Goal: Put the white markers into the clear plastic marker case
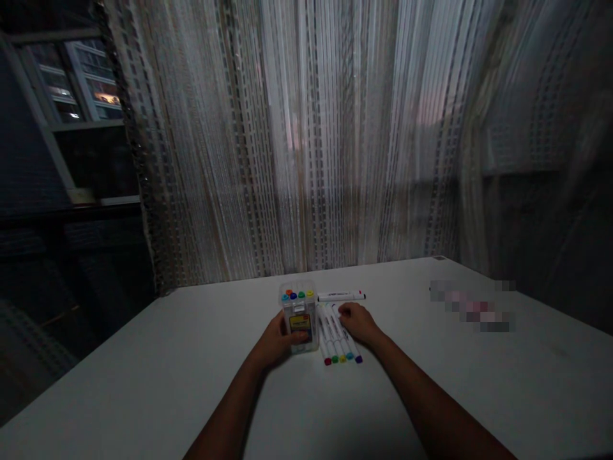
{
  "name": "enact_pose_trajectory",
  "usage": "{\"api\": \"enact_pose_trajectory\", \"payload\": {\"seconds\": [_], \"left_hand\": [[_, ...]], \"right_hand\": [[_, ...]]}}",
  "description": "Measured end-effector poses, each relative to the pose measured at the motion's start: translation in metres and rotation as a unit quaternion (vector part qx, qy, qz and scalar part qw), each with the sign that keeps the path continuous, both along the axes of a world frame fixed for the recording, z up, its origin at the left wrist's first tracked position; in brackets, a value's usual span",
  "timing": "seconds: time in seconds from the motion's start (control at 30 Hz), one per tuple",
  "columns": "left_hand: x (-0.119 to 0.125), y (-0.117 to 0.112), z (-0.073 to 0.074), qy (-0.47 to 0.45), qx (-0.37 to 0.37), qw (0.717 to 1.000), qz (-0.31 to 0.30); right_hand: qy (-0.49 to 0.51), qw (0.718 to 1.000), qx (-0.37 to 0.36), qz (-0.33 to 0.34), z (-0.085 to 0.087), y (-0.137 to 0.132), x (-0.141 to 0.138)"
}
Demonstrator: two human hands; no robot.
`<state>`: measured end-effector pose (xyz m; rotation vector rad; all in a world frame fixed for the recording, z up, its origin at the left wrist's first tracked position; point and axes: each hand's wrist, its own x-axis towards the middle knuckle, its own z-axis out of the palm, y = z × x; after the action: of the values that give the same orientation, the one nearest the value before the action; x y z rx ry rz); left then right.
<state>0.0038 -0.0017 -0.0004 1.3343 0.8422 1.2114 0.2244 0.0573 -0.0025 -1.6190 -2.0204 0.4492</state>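
My left hand (279, 338) is wrapped round a clear plastic marker case (301, 345), thumb across its yellow and dark label. The case stands upright, with orange, blue, green and yellow marker ends showing at its top. Beside it on the right, several white markers (332, 335) lie in a row, their red, green, yellow, blue and purple ends towards me. My right hand (357, 321) has its fingers curled at the far end of the rightmost one, the purple-ended marker (355, 351). Its fingertips are partly hidden. Behind the row, two white markers (340, 296) seem to lie crosswise.
Everything stands on a white table (191, 370). A blurred-out pinkish object (472, 306) lies towards its right side. A string curtain (306, 140) hangs along the table's far edge, and a window (81, 89) is at the far left.
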Motion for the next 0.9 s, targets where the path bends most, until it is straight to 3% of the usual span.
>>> {"api": "enact_pose_trajectory", "payload": {"seconds": [0.23,0.33,0.43,0.5,0.6,0.77,0.83,0.9], "left_hand": [[0.001,-0.001,0.002,-0.004,0.001,1.000,-0.006],[0.000,-0.002,0.003,-0.001,0.002,1.000,0.000],[-0.001,-0.002,0.002,0.002,0.005,1.000,0.005],[-0.001,-0.001,0.001,0.002,0.004,1.000,0.006],[-0.001,-0.001,-0.001,-0.001,-0.001,1.000,0.003],[-0.002,0.002,-0.004,0.001,-0.009,1.000,0.001],[-0.003,0.002,-0.004,0.010,-0.003,1.000,-0.001],[-0.003,0.002,-0.003,0.019,-0.001,1.000,0.001]], "right_hand": [[-0.056,0.995,0.004,0.088,0.041,0.010,0.009],[-0.025,0.993,0.034,0.109,0.036,0.011,0.015],[0.085,0.991,0.080,0.070,0.020,0.005,0.016],[0.142,0.980,0.123,0.060,0.021,-0.003,0.013],[0.234,0.940,0.232,0.088,0.061,-0.024,0.002],[0.367,0.810,0.421,0.180,0.157,-0.087,-0.015],[0.396,0.768,0.468,0.186,0.175,-0.108,-0.017],[0.414,0.743,0.495,0.178,0.180,-0.120,-0.017]]}}
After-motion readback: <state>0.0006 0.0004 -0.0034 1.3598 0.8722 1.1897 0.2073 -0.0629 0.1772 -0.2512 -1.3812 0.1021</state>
